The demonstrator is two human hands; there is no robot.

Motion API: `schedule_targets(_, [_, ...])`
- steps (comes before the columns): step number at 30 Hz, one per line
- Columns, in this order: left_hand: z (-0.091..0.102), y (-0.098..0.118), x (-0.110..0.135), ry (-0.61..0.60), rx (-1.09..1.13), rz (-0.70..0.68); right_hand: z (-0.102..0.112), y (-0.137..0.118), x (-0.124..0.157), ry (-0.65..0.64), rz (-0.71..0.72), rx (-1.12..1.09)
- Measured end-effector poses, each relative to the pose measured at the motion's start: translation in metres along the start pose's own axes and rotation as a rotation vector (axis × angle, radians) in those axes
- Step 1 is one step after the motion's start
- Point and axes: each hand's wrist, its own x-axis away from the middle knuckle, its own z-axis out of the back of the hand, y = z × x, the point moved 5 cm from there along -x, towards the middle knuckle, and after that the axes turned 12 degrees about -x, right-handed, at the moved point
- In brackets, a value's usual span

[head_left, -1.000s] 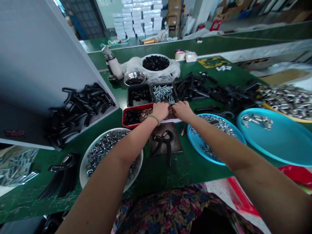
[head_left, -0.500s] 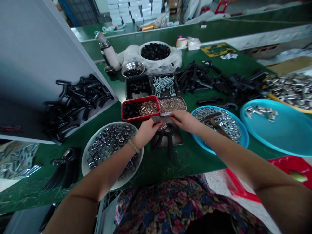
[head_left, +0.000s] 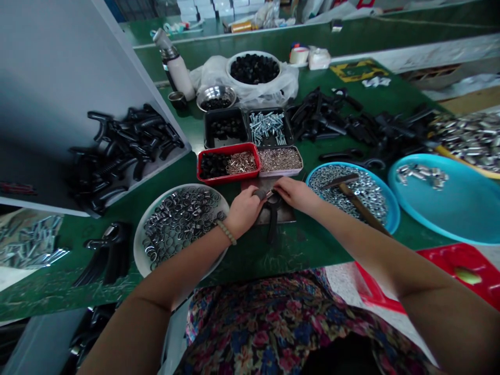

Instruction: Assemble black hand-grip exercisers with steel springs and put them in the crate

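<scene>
My left hand, with a grey band on one finger, is closed on the top of a black hand grip strengthener. One of its handles points towards me over a flat metal plate; the rest is mostly covered by my hand. Between my fingertips a small silver metal part shows at the top of the strengthener. My right hand meets the left there, thumb and fingers pinched together. What exactly the right fingertips hold is too small to tell.
Around the plate stand a bowl of metal rings, a red tray, a tray of small rivets and a blue basin of nuts with a hammer on top. Finished-looking strengtheners lie left; black handles fill a grey box.
My right hand has come down and left from beside the rivet tray to the strengthener. My left hand has shifted onto the strengthener's top, covering more of it. The view has tilted slightly down.
</scene>
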Motion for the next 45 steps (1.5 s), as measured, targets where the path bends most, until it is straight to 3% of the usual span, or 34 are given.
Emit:
schedule_targets(13, [0.000, 0.005, 0.003, -0.039, -0.068, -0.016, -0.001, 0.003, 0.002, 0.050, -0.028, -0.048])
schedule_targets(24, [0.003, 0.012, 0.012, -0.099, -0.134, -0.166, -0.004, 0.007, 0.001, 0.044, -0.068, -0.061])
schedule_targets(34, [0.007, 0.018, 0.026, -0.163, -0.062, -0.128, -0.012, -0.012, 0.000, -0.106, -0.065, 0.353])
schedule_targets(45, [0.007, 0.022, 0.027, -0.149, -0.046, -0.116, -0.006, 0.009, 0.000, 0.072, -0.212, 0.008])
